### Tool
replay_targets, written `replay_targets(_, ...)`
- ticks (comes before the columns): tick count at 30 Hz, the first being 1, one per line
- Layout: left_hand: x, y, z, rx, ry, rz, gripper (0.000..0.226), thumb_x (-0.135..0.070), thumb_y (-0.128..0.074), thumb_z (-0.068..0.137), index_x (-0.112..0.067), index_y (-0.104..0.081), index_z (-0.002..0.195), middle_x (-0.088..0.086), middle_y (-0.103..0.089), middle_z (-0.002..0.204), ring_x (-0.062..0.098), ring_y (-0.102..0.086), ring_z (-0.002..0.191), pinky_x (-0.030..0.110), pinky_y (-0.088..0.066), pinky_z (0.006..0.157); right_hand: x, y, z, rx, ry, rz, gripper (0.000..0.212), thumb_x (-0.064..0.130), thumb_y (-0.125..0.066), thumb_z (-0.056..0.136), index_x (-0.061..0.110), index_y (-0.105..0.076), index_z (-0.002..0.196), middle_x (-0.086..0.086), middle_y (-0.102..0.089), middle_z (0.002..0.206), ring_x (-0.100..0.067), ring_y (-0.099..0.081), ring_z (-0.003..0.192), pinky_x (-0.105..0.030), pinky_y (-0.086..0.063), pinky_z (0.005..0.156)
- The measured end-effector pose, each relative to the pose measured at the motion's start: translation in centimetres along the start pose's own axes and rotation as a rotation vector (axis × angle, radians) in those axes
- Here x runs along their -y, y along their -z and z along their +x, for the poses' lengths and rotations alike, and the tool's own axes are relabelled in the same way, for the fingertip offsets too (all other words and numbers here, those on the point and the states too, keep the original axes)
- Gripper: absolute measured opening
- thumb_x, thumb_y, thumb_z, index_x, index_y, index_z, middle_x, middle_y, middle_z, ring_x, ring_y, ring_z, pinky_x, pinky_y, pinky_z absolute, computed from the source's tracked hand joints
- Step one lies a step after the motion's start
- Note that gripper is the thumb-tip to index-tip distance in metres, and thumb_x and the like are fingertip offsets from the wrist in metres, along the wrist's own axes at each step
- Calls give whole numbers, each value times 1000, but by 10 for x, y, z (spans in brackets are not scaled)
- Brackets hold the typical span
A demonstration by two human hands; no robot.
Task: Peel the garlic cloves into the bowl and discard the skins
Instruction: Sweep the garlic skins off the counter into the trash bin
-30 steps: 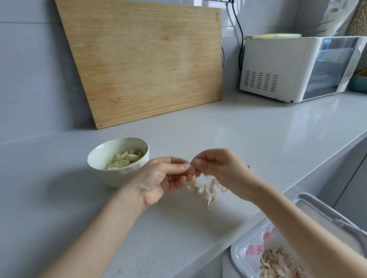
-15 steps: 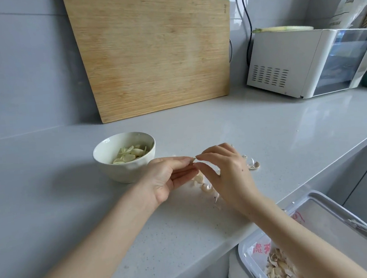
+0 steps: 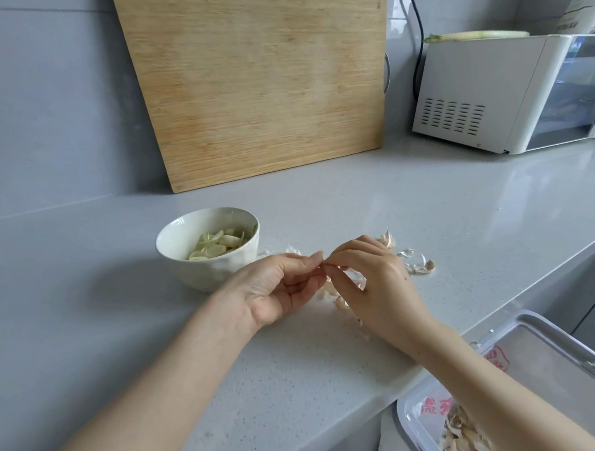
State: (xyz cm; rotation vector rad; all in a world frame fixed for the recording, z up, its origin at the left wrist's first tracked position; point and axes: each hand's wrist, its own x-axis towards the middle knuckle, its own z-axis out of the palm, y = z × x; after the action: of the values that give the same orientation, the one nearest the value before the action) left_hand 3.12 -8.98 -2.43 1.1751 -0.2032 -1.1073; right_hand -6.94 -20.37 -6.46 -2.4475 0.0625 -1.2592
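Observation:
A white bowl [image 3: 183,241] with peeled garlic pieces [image 3: 216,246] stands on the grey counter. Just to its right, my left hand [image 3: 276,287] and my right hand [image 3: 372,283] meet fingertip to fingertip above the counter. Both pinch a small garlic clove, which the fingers almost wholly hide. Loose garlic skins [image 3: 418,264] lie on the counter to the right of my right hand, and more lie under both hands. A white bin [image 3: 562,354] with discarded skins [image 3: 462,436] sits below the counter edge at bottom right.
A wooden cutting board [image 3: 260,82] leans on the back wall behind the bowl. A white oven-like appliance [image 3: 499,92] stands at the back right, with a black cable [image 3: 416,31] running up the wall. The counter's front edge runs diagonally at the right.
Both hands stay joined at the fingertips and have sunk a little toward the counter. The camera has shifted, so more scattered skins show to the right of my right hand.

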Motion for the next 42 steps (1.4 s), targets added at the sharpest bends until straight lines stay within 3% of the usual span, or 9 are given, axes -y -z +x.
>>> replay_targets(3, 0, 2, 1, -18, 8, -36, 19, 4, -65, 72, -3, -63, 54, 8, -63, 56, 13, -62, 50, 16, -51, 46, 1, 1, -1, -5, -29, 29, 8, 7, -63, 81, 7, -71, 81, 2, -65, 75, -9, -52, 74, -12, -40, 68)
replay_targets(11, -2, 2, 1, -46, 26, -100, 14, 8, -59, 80, 1, -59, 67, 10, -62, 55, 13, -62, 46, 16, -52, 46, 2, 1, -2, -4, 15, 19, 21, 19, -55, 88, 7, -71, 85, 1, -66, 75, -8, -51, 73, -10, -39, 72)
replay_targets(16, -2, 1, 2, -52, 41, -106, 16, 10, -57, 82, 1, -59, 68, 10, -62, 54, 14, -63, 47, 18, -53, 45, 2, -2, -3, -19, 78, -24, 21, 13, -52, 88, 3, -69, 82, -2, -65, 72, -15, -51, 70, -13, -38, 71)
replay_targets(19, -2, 0, 2, -58, 38, -94, 18, 10, -57, 82, 1, -59, 66, 10, -62, 53, 14, -63, 46, 19, -54, 46, 1, -2, -4, -13, 112, -51, 19, 10, -52, 87, 3, -67, 78, -3, -63, 69, -22, -53, 65, -20, -39, 67)
replay_targets(24, 0, 2, 3, -51, 16, -59, 34, 10, -57, 81, 0, -65, 49, 9, -62, 53, 14, -64, 47, 19, -54, 46, 2, -4, -2, -21, 121, -79, 17, 8, -52, 84, 2, -64, 73, -3, -61, 67, -20, -52, 65, -17, -37, 66)
replay_targets(30, 1, 5, 1, 30, -8, -6, 19, 11, -58, 79, 0, -66, 65, 11, -66, 63, 14, -66, 54, 20, -56, 53, 5, -1, -2, -56, 0, 11, 21, 18, -52, 83, 6, -65, 74, 5, -60, 70, -5, -46, 70, -6, -35, 69)
replay_targets(33, 3, 5, 0, 68, -35, 70, 14, 9, -63, 65, 0, -64, 76, 11, -68, 66, 16, -68, 59, 21, -56, 53, 5, 2, -1, -72, -122, 29, 18, 20, -54, 81, 9, -65, 72, 10, -57, 67, -6, -48, 68, -5, -35, 67)
replay_targets(38, 6, 7, 0, 54, -94, 70, 15, 12, -60, 73, 0, -64, 80, 12, -70, 72, 15, -69, 64, 20, -56, 55, 1, 9, 1, -63, -371, 27, 12, 4, -63, 82, 9, -67, 72, 15, -53, 61, -3, -50, 61, -8, -36, 62)
replay_targets(42, 6, 5, 1, 44, -185, -24, 13, 13, -59, 75, 2, -65, 78, 13, -69, 73, 16, -69, 65, 21, -57, 60, 2, 9, 0, 23, -417, 41, 23, 17, -65, 86, 9, -64, 64, 5, -57, 56, -10, -49, 57, -16, -35, 55)
